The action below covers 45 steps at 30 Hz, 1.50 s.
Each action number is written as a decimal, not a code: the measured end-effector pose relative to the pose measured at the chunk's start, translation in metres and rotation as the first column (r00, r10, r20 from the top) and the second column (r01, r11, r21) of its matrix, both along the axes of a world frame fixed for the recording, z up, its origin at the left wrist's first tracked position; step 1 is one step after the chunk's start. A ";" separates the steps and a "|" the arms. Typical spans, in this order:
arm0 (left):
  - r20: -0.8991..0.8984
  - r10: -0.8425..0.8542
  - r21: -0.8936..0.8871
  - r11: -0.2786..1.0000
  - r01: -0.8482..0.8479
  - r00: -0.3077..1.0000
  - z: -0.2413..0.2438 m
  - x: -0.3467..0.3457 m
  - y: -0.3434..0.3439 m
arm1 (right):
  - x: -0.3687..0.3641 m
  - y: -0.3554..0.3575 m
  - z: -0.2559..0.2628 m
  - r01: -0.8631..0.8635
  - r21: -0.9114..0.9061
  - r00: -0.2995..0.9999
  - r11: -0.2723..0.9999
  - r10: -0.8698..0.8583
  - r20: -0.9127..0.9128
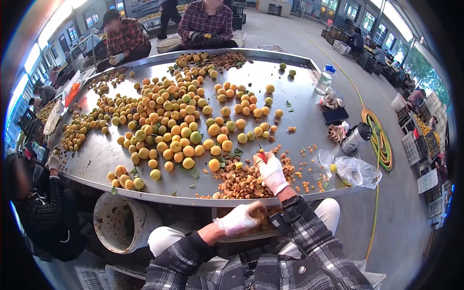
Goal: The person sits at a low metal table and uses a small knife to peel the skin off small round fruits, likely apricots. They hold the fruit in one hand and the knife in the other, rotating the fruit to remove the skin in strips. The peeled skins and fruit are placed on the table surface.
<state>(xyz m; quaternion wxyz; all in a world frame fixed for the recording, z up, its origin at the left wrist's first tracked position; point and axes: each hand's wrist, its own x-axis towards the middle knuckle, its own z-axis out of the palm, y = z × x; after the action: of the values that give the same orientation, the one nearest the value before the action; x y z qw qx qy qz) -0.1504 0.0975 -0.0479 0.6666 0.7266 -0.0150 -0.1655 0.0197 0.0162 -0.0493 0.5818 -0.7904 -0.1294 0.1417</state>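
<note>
My right hand (271, 174), in a stained white glove, is shut on a small red-handled knife (262, 157). Its thin blade points away from me, over the metal table. Under and beside this hand lies a heap of brown fruit pits (235, 183). My left hand (241, 218), also gloved, hangs below the table's near edge, above a crate (250, 237) of orange fruit pieces on my lap side. Its fingertips are blurred, so whether they hold anything is unclear. Whole yellow-orange apricots (174, 130), some greenish, spread across the table's middle and left.
The steel table (290, 87) has a raised rim. At its right stand a water bottle (324, 81), a phone (335, 115), a white flask (357, 137) and a plastic bag (357, 170). A white bucket (117, 223) sits below left. Several people work around; a hose (378, 141) lies right.
</note>
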 end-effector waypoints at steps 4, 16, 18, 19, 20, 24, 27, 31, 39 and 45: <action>0.021 -0.215 0.535 0.827 0.171 0.976 -0.029 -0.007 0.005 | -0.004 0.002 -0.006 -0.038 -0.115 0.975 0.993 0.062 0.213; 0.670 0.257 0.454 0.600 -0.659 0.696 -0.006 0.026 0.071 | -0.026 -0.016 -0.043 -0.135 -0.213 0.747 0.968 0.240 0.620; 0.672 0.255 0.601 0.362 -0.713 0.695 0.009 0.040 0.080 | -0.031 -0.025 -0.048 -0.082 -0.390 0.517 0.917 0.374 0.770; 0.779 0.248 0.534 0.217 -0.817 0.576 -0.028 0.047 0.109 | -0.047 -0.007 -0.007 -0.158 -0.150 0.921 0.976 0.200 0.335; 0.777 0.213 0.554 0.218 -0.804 0.593 -0.037 0.055 0.111 | -0.044 -0.013 -0.011 -0.140 -0.135 0.921 0.981 0.179 0.345; 0.594 0.212 0.720 0.291 -0.630 0.776 -0.070 0.078 0.122 | -0.050 -0.040 -0.006 -0.124 0.002 0.969 0.992 0.121 0.215; 0.574 0.247 0.756 0.205 -0.621 0.781 -0.081 0.085 0.125 | -0.048 -0.049 0.000 -0.192 -0.090 0.957 0.977 0.207 0.203; 0.503 0.314 0.790 0.210 -0.576 0.805 -0.067 0.087 0.113 | -0.050 -0.060 0.001 -0.209 -0.093 0.959 0.974 0.223 0.177; 0.192 0.641 -0.090 0.765 -0.637 0.743 -0.059 0.079 0.123 | -0.052 -0.055 0.001 -0.218 -0.073 0.940 0.973 0.230 0.251; -0.334 0.491 -0.628 0.521 -0.579 0.804 0.006 0.051 0.059 | -0.062 -0.050 0.013 -0.168 -0.075 0.955 0.983 0.182 0.236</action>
<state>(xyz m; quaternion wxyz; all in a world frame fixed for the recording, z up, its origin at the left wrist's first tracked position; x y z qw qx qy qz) -0.0991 0.1565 -0.0416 0.9086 0.3733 0.1855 0.0250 -0.0427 -0.0342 -0.0360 0.5253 -0.8026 -0.2650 0.0987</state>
